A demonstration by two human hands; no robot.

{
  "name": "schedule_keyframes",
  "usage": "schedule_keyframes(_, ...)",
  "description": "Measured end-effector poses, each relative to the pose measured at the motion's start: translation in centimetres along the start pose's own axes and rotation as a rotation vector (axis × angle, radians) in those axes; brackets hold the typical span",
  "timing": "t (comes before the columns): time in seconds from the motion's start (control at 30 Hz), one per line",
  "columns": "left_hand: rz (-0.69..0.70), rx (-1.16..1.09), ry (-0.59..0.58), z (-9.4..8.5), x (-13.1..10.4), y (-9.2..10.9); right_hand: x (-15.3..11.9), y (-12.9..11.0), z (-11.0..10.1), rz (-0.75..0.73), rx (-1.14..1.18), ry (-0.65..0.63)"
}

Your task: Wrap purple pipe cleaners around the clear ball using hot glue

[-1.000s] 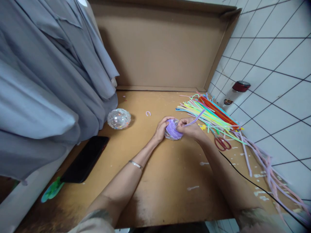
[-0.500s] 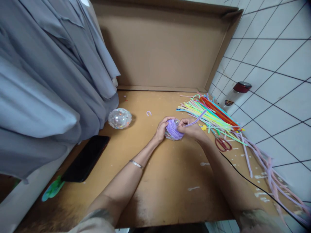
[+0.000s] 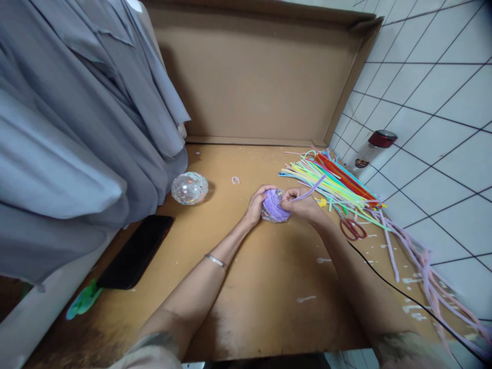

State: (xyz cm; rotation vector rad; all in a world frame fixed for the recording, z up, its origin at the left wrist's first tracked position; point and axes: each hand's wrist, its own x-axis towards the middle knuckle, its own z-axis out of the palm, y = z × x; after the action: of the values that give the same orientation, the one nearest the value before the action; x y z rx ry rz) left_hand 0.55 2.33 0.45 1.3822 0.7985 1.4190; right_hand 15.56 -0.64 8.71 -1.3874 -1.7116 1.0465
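Near the middle of the table, my left hand (image 3: 255,206) is closed around the left side of a clear ball wrapped in purple pipe cleaner (image 3: 275,207). My right hand (image 3: 302,203) pinches a purple pipe cleaner (image 3: 313,189) against the ball's right side. The strand's loose end sticks out up and to the right past my fingers. The fingertips of both hands are partly hidden by the ball and by each other. A second clear ball (image 3: 189,188), with no wrapping, rests on the table to the left.
A pile of coloured pipe cleaners (image 3: 326,179) lies at right, with red-handled scissors (image 3: 352,229) and a black cable (image 3: 400,289) nearby. A lidded jar (image 3: 371,149) stands by the tiled wall. At left are a black phone (image 3: 134,252) and a grey cloth (image 3: 88,128). Cardboard (image 3: 253,77) stands behind.
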Motion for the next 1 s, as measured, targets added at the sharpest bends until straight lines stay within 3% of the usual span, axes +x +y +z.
schedule_keyframes(0.17,0.066,0.112,0.023,-0.07,0.10,-0.05,0.05,0.14,0.00,-0.002,-0.005,0.007)
schedule_keyframes(0.53,0.065,0.040,0.030,0.14,-0.09,0.25,0.21,0.51,-0.04,-0.009,0.005,-0.001)
schedule_keyframes(0.83,0.179,0.106,0.044,0.06,-0.43,0.24,0.12,-0.09,-0.06,0.020,-0.007,0.018)
schedule_keyframes(1.0,0.150,0.161,0.059,0.20,-0.67,0.31,0.06,-0.22,-0.05,0.027,-0.014,0.023)
